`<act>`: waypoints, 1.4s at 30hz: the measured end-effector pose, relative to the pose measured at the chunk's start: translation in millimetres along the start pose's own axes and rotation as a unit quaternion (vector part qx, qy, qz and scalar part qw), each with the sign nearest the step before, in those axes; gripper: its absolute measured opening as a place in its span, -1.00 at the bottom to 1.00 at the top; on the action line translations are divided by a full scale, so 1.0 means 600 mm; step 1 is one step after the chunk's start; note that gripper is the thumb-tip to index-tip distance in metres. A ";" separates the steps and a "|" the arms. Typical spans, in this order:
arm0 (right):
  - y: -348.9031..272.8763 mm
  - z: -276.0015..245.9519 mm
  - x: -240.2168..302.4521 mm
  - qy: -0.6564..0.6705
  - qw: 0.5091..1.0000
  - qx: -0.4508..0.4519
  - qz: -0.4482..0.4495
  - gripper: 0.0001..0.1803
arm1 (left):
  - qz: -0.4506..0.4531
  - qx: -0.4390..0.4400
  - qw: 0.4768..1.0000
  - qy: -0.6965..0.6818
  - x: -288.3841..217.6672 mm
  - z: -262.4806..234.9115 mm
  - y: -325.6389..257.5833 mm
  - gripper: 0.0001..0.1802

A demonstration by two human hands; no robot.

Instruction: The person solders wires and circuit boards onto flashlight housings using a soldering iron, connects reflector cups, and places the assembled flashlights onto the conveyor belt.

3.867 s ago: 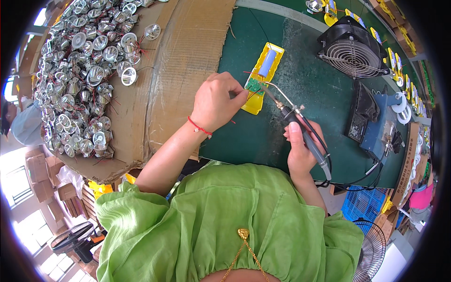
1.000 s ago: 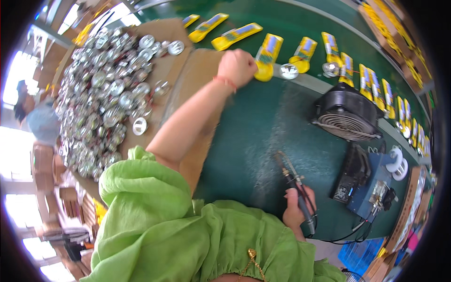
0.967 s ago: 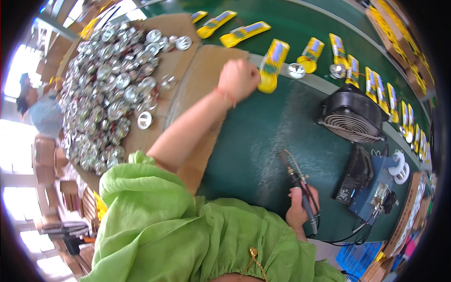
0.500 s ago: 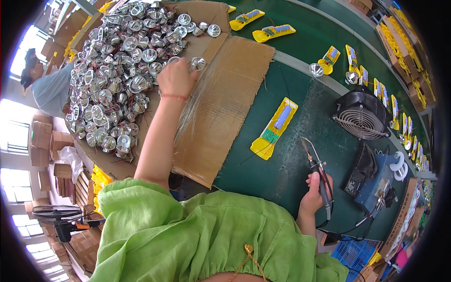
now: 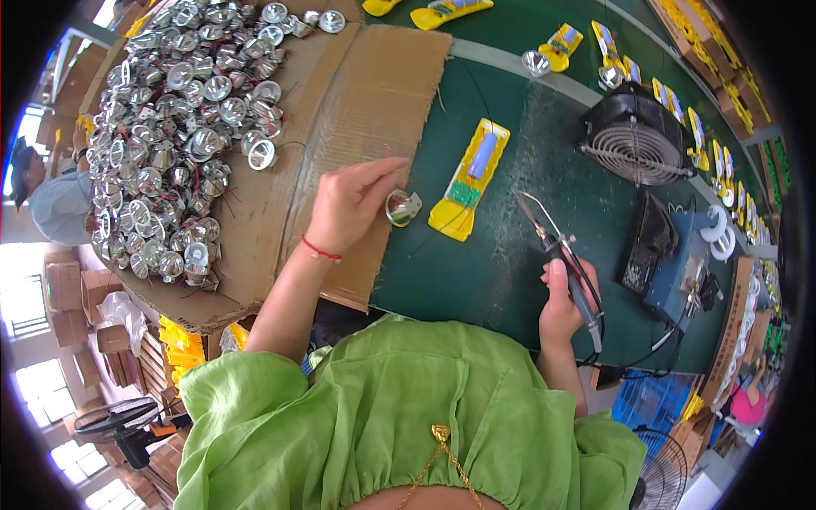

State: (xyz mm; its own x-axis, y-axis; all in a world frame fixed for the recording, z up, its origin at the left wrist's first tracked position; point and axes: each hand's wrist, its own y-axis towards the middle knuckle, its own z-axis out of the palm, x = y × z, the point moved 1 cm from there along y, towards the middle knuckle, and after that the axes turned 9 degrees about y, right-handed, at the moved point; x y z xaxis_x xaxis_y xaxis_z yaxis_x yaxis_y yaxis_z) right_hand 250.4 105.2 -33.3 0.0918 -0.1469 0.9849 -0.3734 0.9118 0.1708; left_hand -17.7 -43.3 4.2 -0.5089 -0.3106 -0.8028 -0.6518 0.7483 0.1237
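Note:
My left hand (image 5: 347, 204), a red cord at its wrist, pinches a silvery lamp reflector (image 5: 399, 209) over the cardboard's right edge. Just to the right, a yellow flashlight housing (image 5: 457, 212) lies on the green bench, with a purple battery cell (image 5: 484, 155) and a green circuit board (image 5: 462, 194) inside it. My right hand (image 5: 561, 308) is closed round a soldering iron (image 5: 581, 299) with a thin metal guide tube. Its tip points up and away, right of the housing and apart from it.
Many reflectors with red wires (image 5: 183, 144) are heaped on cardboard (image 5: 365, 110) at left. A black fan (image 5: 633, 140) and a blue soldering station (image 5: 671, 272) stand at right. More yellow housings (image 5: 561, 47) line the far strip. Another person (image 5: 64, 204) is at far left.
My left hand has come away from the reflector heap, moving right and nearer with one reflector, to beside the housing. My right hand still holds the soldering iron. The whole view has shifted somewhat.

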 end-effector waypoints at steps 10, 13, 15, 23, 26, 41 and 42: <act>-0.016 0.030 0.033 0.018 0.994 0.105 -0.015 -0.77 | -0.110 0.114 0.984 -0.086 -0.008 0.051 0.009 -0.70; -0.011 0.043 0.035 0.006 0.993 0.117 -0.022 -0.78 | -0.126 0.108 0.976 -0.141 -0.005 0.056 0.002 -0.79; -0.008 0.048 0.036 -0.011 0.992 0.120 -0.032 -0.77 | -0.135 0.102 0.980 -0.105 -0.008 0.060 -0.003 -0.81; -0.006 0.058 0.029 -0.034 0.993 0.106 -0.027 -0.79 | -0.039 0.029 0.998 0.039 -0.023 0.075 -0.006 -0.85; -0.003 0.066 0.019 0.003 0.996 0.085 -0.031 -0.80 | -0.046 0.029 0.998 0.039 -0.021 0.080 -0.006 -0.85; -0.010 0.068 0.011 0.078 0.994 0.061 0.053 -0.77 | -0.048 0.023 0.997 0.054 -0.021 0.081 -0.006 -0.85; -0.011 0.068 0.012 0.081 0.994 0.059 0.052 -0.77 | -0.058 0.027 0.996 0.057 -0.021 0.081 -0.006 -0.85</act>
State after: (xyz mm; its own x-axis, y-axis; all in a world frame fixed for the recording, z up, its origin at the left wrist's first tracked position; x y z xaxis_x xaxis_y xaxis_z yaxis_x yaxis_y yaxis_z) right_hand 215.8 82.8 -26.3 0.1914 0.0173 0.9814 -0.4931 0.8662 0.0809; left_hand 18.4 -13.7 -14.3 -0.4937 -0.4593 -0.7384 -0.6807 0.7326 -0.0005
